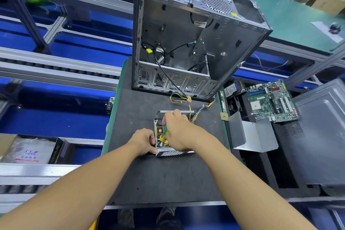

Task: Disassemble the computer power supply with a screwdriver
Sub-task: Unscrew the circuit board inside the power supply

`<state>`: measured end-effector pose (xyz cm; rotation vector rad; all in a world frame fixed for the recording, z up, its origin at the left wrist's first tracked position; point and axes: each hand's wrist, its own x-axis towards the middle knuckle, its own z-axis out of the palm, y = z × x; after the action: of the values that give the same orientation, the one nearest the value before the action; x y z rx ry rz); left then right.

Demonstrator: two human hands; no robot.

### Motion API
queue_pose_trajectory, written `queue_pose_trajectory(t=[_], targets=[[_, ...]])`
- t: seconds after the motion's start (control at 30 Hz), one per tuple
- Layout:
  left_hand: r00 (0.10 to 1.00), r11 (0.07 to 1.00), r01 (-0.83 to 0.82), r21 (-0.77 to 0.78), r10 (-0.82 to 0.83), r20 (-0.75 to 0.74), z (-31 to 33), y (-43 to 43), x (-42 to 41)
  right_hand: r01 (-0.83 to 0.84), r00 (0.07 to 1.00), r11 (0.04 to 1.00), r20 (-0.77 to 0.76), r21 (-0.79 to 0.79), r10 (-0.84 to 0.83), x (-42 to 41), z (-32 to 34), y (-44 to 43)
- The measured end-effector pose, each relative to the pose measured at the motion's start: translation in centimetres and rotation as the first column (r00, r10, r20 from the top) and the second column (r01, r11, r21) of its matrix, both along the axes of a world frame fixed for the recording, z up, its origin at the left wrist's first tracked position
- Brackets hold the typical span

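power supply (174,153) sits lid-off mid-mat (168,177) under both hands: left hand (144,141) grips its left wall, right hand (177,132) wraps the screwdriver (164,133), shaft angled down-left into it, tip hidden, probably on a screw.

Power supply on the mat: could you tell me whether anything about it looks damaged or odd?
Nothing looks damaged. The power supply sits flat on the mat, top open and circuit board exposed, which fits disassembly. Its yellow and black cables trail loosely toward the computer case.
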<state>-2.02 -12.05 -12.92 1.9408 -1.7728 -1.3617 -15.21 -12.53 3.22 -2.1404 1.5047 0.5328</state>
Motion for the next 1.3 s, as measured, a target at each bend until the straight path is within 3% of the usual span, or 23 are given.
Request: queue_pose_trajectory(t=[0.17, 0.33, 0.6, 0.77, 0.93, 1.17, 1.23, 1.3], targets=[[1.000, 1.000, -0.002, 0.021, 0.001, 0.005, 0.0, 0.0, 0.0, 0.067, 0.998, 0.990, 0.022, -0.124, -0.065, -0.1, -0.1, 0.8], [1.000, 1.000, -0.015, 0.016, 0.015, 0.004, 0.2, 0.1, -0.1, -0.078, 0.995, 0.966, -0.072, -0.246, 0.062, 0.0, -0.1, 0.6], [1.000, 1.000, 0.004, -0.015, -0.003, 0.005, -0.1, 0.1, 0.0, -0.056, 0.990, 0.998, 0.128, 0.005, 0.055, 0.1, 0.2, 0.2], [1.000, 1.000, 0.004, 0.000, -0.004, 0.009, -0.2, 0.1, 0.0, -0.090, 0.996, 0.981, -0.007, -0.173, 0.090, 0.6, 0.0, 0.7], [1.000, 1.000, 0.002, -0.007, -0.002, 0.001, -0.1, 0.1, 0.0, 0.031, 0.989, 0.988, 0.149, -0.151, -0.009, 0.6, -0.3, 0.2], [0.999, 0.999, 0.032, -0.024, -0.032, 0.019, 0.0, 0.1, 0.1, 0.072, 0.978, 0.988, 0.186, 0.135, -0.096, 0.2, 0.0, -0.3], [0.999, 0.999, 0.030, -0.027, -0.030, 0.012, 0.0, 0.1, 0.2, 0.105, 0.977, 0.991, 0.177, 0.087, -0.119, 0.3, -0.3, 0.0], [1.000, 1.000, 0.020, -0.022, -0.020, 0.002, -0.1, 0.1, 0.2, 0.149, 0.980, 0.987, 0.140, -0.062, -0.139, 0.4, -0.3, 0.3]])
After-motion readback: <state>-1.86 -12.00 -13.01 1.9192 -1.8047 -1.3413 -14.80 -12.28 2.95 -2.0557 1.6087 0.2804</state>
